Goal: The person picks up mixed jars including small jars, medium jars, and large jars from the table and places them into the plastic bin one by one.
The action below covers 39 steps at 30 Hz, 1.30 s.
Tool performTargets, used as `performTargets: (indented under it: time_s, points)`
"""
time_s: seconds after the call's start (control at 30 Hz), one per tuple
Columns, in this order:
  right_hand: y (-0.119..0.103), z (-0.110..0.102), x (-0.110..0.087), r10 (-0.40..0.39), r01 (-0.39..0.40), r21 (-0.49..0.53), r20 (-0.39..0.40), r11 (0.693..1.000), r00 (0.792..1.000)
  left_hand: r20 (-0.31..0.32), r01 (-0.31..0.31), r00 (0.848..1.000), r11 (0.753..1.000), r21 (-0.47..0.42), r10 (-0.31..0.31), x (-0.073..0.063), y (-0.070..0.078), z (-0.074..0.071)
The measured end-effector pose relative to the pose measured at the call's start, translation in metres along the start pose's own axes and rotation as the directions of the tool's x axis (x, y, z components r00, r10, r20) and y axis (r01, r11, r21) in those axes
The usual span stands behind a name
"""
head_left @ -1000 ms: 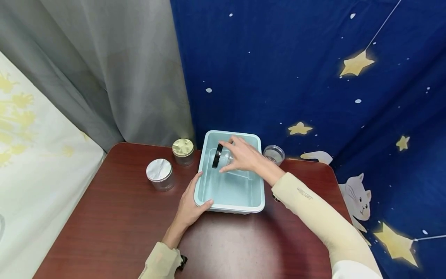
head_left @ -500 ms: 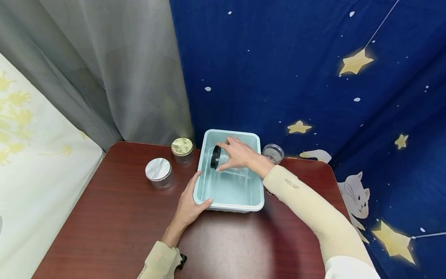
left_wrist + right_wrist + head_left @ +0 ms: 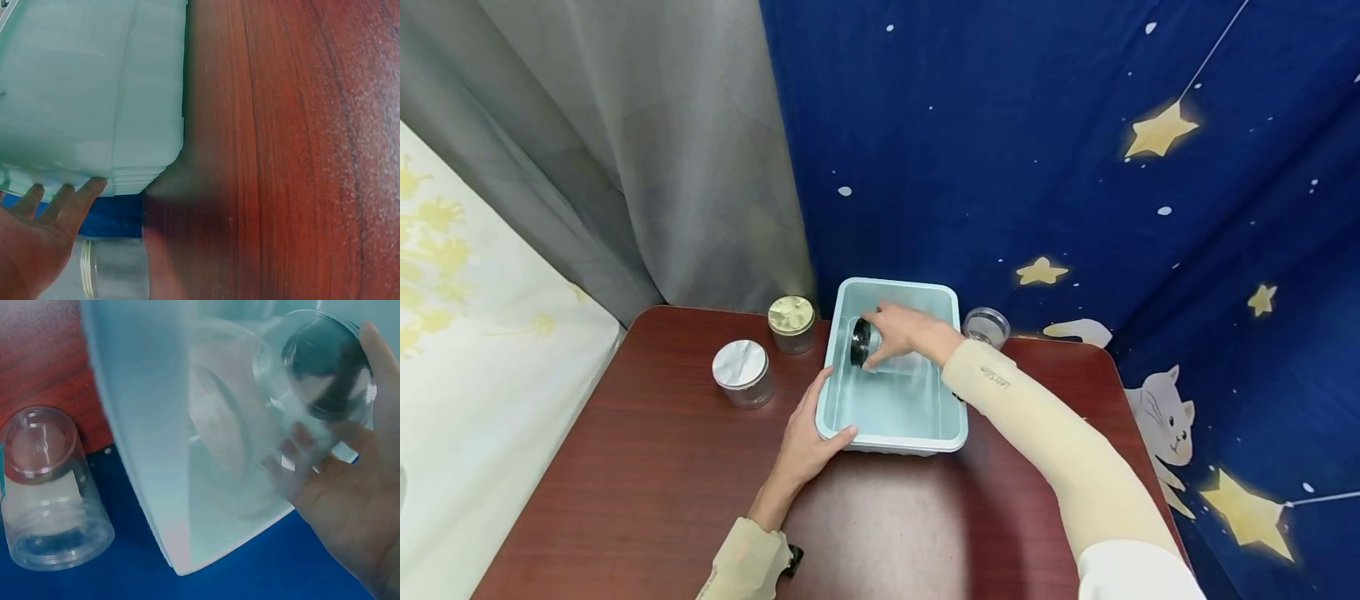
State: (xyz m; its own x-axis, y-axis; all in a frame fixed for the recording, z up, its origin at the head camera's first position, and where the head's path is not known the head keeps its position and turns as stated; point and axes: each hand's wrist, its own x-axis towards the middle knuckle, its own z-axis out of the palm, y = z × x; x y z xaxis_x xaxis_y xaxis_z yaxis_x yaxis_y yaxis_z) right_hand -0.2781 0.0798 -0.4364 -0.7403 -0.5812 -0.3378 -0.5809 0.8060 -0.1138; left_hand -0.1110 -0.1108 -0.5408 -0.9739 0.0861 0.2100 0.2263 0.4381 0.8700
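On a dark red wood-grain table (image 3: pixel 647 467), your left hand (image 3: pixel 807 442) spans the seven-o'clock corner of a pale blue rectangular plastic bin (image 3: pixel 910 444), fingers nearly straight, apparently steadying it. Your right hand (image 3: pixel 906 333) curls fingers and thumb round a black-lidded clear plastic jar (image 3: pixel 861 342), sideways inside, lid toward nine. Outside stand a marbled-white-lidded clear jar (image 3: pixel 742 372) at nine, a gold-lidded clear jar (image 3: pixel 792 323) at ten, and a clear plastic cylinder (image 3: pixel 987 325) at two, partly blocked by your sleeve (image 3: pixel 1037 417).

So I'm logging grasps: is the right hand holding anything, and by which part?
Yes: the right hand grips a clear cylindrical jar around its body, just beside its black lid.
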Motion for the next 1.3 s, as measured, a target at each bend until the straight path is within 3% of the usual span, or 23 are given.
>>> performTargets:
  time_s: [0.13, 0.57, 1.3]
  points:
    - [-0.005, 0.005, 0.007, 0.014, -0.013, -0.024, 0.052, 1.000, 0.999, -0.004, -0.002, 1.000, 1.000, -0.003, 0.002, -0.001, -0.002, 0.000]
    - [-0.001, 0.006, 0.018, 0.061, -0.060, -0.018, 0.088, 0.998, 0.994, 0.014, -0.009, 1.000, 1.000, -0.011, 0.010, 0.002, -0.001, 0.004]
    - [-0.004, 0.017, 0.031, 0.083, -0.085, 0.013, 0.072, 0.996, 0.994, 0.002, 0.020, 1.000, 1.000, -0.009, -0.020, -0.003, 0.001, 0.000]
